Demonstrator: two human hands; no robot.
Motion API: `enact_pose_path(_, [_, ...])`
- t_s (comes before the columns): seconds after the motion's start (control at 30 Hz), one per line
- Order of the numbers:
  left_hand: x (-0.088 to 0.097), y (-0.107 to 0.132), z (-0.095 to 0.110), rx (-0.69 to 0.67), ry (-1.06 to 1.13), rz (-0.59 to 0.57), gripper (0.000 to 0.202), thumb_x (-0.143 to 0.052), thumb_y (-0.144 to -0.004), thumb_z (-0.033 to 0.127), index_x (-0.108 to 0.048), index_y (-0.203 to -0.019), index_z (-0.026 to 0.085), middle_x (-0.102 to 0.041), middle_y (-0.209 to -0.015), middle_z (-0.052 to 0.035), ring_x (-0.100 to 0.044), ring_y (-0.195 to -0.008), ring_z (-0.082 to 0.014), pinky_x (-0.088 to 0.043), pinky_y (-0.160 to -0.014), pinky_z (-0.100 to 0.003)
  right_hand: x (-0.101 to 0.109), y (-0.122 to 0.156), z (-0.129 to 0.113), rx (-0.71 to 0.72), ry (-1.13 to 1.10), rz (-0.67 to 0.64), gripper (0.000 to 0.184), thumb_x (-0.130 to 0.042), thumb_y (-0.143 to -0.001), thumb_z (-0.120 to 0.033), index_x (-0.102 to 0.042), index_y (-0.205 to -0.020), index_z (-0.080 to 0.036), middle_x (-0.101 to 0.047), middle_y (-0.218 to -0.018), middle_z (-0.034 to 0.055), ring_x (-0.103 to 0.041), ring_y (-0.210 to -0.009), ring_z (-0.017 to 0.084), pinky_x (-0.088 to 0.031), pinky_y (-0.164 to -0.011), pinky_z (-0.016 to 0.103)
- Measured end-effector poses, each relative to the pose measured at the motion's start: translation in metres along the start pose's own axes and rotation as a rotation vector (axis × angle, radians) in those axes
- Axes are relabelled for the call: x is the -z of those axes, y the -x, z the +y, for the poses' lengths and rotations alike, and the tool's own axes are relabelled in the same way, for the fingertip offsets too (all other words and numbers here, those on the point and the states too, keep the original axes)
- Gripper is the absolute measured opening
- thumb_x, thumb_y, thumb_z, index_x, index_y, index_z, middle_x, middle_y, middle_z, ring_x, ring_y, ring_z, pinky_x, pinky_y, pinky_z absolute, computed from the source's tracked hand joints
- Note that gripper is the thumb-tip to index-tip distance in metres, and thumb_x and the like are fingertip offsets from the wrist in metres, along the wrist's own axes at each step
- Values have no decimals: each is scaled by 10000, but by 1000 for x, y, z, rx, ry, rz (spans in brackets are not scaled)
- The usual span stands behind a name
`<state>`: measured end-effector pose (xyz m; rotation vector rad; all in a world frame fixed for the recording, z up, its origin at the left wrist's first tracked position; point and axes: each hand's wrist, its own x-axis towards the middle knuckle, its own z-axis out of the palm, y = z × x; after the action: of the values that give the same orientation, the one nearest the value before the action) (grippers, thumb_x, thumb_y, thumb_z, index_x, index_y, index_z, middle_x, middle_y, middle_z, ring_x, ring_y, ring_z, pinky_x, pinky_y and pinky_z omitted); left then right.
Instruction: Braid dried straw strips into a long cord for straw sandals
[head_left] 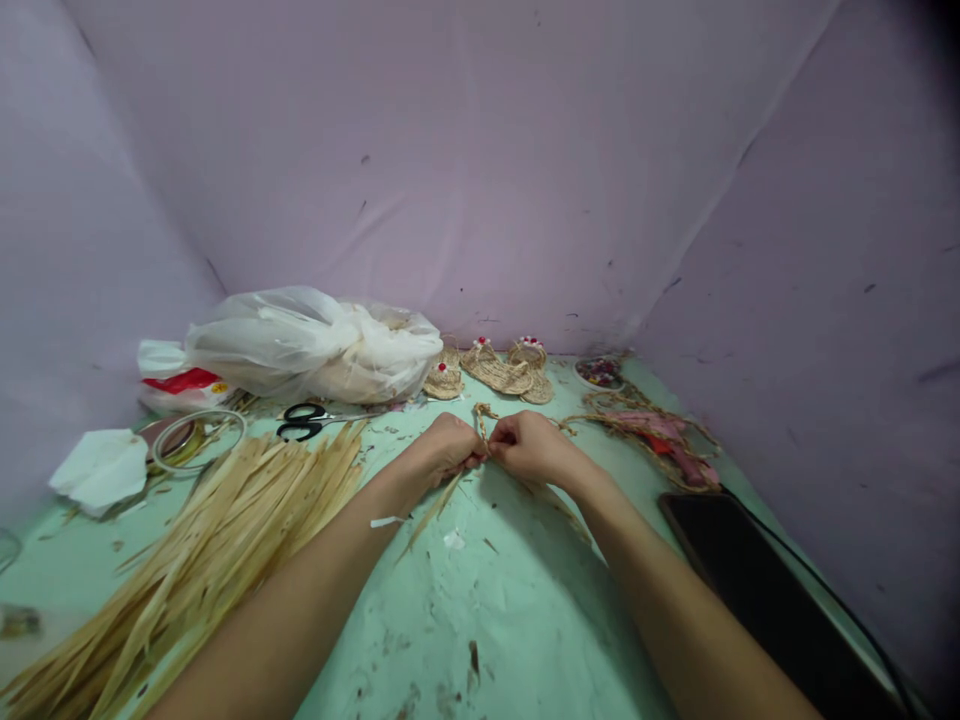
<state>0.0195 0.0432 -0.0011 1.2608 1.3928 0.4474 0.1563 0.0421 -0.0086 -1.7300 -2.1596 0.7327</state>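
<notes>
- Work position: a braided cord (482, 425) stands at the middle of the green surface (465, 600), its short looped tip rising above the fingertips.
- Left hand (450, 447): fingers curled in, pinching the cord near its lower end; loose strands (435, 513) trail below it.
- Right hand (529, 445): thumb and forefinger closed on the same cord, fingertips meeting those of the left hand or very nearly so.
- Room for moving: a stretch of green surface, sprinkled with scraps, runs between the forearms toward the near side.
- Left limit: a straw bundle (217, 560) lies beside the left forearm and runs out of view at the lower left.
- Right limit: a flat black slab (765, 590), round-cornered, lies just beyond the right forearm; a dark cable (821, 567) follows its outer edge.
- Far limit: the surface meets a pale mauve back wall (487, 180), smudged and faintly creased.
- Along that wall: a crumpled translucent plastic bag (292, 345), then woven slippers (499, 372), coarse and rounded, with red and white beads, then a round dish (600, 374) of small coloured bits.
- Left rear: black-handled scissors (304, 422), a smooth white ring (241, 432) and creased white paper (101, 470).
- Right rear: rough twisted rope (622, 422) lies tangled over pink cloth (688, 462).
</notes>
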Motion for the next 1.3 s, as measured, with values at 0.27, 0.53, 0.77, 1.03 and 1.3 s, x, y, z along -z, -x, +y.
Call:
enact_pose_path(0.27, [-6,-2,-1,51,29,61,182,-490,-560,134,-402,-401,143,-335,-281,38,-248,-248,-44,-133,-312,-196,12,16,-31,-193,208,11,163,-529,-585,-266,-659,-597,-167,-591,-551,57,-509,-535,142,-259,-449,228])
enact_pose_path(0.53, [2,-5,-11,-28,165,-27,129,-410,-515,68,-398,-410,142,-327,-303,46,-240,-255,-36,-101,-320,-191,1,34,-62,-104,368,59,205,-502,-596,-149,-670,-712,-149,-639,-687,114,-557,-621,188,-274,-483,248])
enact_pose_path(0.77, [20,-10,-14,-53,197,-200,50,-528,-556,154,-505,-533,116,-415,-386,44,-235,-271,-15,-76,-311,-183,36,34,-34,-60,-89,-147,118,-535,-615,-185,-642,-601,-139,-565,-523,14,-484,-496,106,-306,-450,198])
enact_pose_path(1.03, [25,-14,-17,-68,223,-278,61,-506,-547,172,-469,-516,134,-409,-409,48,-225,-277,-12,-75,-313,-176,2,7,-30,-359,-860,-181,108,-469,-629,-72,-536,-561,-124,-517,-469,10,-466,-442,80,-383,-448,186])
enact_pose_path(1.3, [22,-14,-16,-127,-130,-149,56,-483,-525,148,-533,-521,124,-421,-385,36,-275,-308,-50,-167,-330,-192,-11,2,-17,-381,-725,-98,153,-508,-568,-134,-445,-428,-147,-286,-297,-77,-198,-277,25,-117,-311,189])
